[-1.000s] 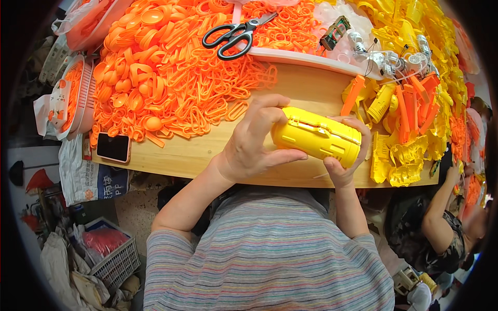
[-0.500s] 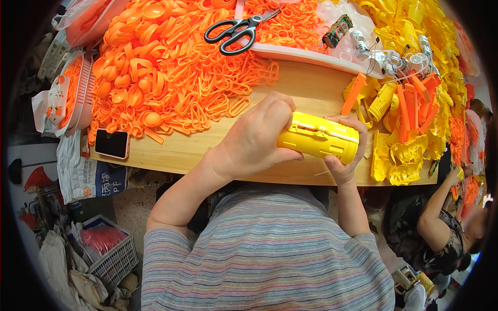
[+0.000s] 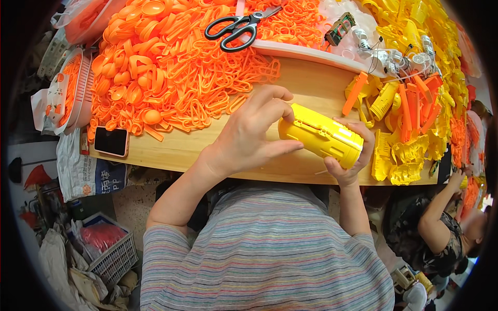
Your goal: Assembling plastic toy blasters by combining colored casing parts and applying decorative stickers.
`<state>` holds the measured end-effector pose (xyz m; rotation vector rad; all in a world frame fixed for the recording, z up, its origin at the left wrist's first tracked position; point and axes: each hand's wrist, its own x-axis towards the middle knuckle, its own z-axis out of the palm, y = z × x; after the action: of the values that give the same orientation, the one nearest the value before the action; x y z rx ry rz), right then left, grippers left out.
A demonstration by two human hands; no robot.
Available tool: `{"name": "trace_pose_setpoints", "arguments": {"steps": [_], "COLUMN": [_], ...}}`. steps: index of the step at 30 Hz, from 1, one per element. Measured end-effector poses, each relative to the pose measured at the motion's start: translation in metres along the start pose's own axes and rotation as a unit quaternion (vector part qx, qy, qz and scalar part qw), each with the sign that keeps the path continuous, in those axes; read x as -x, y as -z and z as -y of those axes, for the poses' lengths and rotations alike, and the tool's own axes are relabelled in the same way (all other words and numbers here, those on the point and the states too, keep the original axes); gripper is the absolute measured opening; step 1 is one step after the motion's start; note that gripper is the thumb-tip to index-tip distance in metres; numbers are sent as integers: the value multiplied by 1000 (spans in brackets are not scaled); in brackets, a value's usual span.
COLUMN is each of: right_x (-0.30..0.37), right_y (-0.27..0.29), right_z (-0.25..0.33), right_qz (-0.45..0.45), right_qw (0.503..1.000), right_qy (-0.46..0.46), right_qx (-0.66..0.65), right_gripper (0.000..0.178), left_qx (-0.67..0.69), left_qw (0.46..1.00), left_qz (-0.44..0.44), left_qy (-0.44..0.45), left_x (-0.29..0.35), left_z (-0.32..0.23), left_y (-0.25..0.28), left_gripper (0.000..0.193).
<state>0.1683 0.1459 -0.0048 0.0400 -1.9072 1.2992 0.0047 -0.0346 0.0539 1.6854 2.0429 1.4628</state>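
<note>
A yellow plastic cylinder [image 3: 322,133], shaped like a toy barrel or flashlight body, is held above the near part of the wooden table. It has a raised seam along its length and tilts down to the right. My right hand [image 3: 354,150] wraps round its right end, thumb on the lower side. At the left end my left hand [image 3: 254,129] is loosened, with thumb and fingers spread apart. Its index fingertip and thumb are at the rim of that end; whether they press on it cannot be made out.
A heap of orange plastic clips and spoons [image 3: 176,78] covers the far left. Black-handled scissors [image 3: 239,30] lie behind it. Yellow shells [image 3: 407,155], orange strips [image 3: 355,93] and white wired parts [image 3: 386,59] crowd the right. A phone [image 3: 111,141] lies left; another person [image 3: 441,228] sits at right.
My left hand's fingers have opened from their grip on the cylinder's left end. The cylinder has tilted further, right end lower, and its seam gap looks closed now. My right hand keeps its hold.
</note>
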Motion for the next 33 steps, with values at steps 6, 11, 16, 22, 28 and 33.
{"name": "trace_pose_setpoints", "arguments": {"steps": [6,11,16,22,28,33], "right_x": [2,0,6,5,6,3], "right_y": [-3,-7,-5,-9,-9,-9], "right_z": [3,5,2,6,6,9], "right_qz": [-15,-62,-47,-58,-74,-71], "right_qw": [999,996,998,995,992,991], "right_qy": [-31,-41,-41,-85,-102,-110], "right_qx": [37,-40,-14,12,5,-4], "right_gripper": [76,72,70,75,74,74], "left_qx": [-64,-53,-83,-78,-96,-75], "left_qw": [998,996,996,996,993,996], "left_qz": [1,-58,-25,-2,-44,49], "left_qy": [-1,-47,-23,-36,-54,-9], "left_x": [2,1,-1,-4,-3,-15], "left_z": [-3,-2,-2,2,7,2], "left_y": [-5,-14,-11,-12,-19,-8], "left_gripper": [48,47,46,48,47,46]}}
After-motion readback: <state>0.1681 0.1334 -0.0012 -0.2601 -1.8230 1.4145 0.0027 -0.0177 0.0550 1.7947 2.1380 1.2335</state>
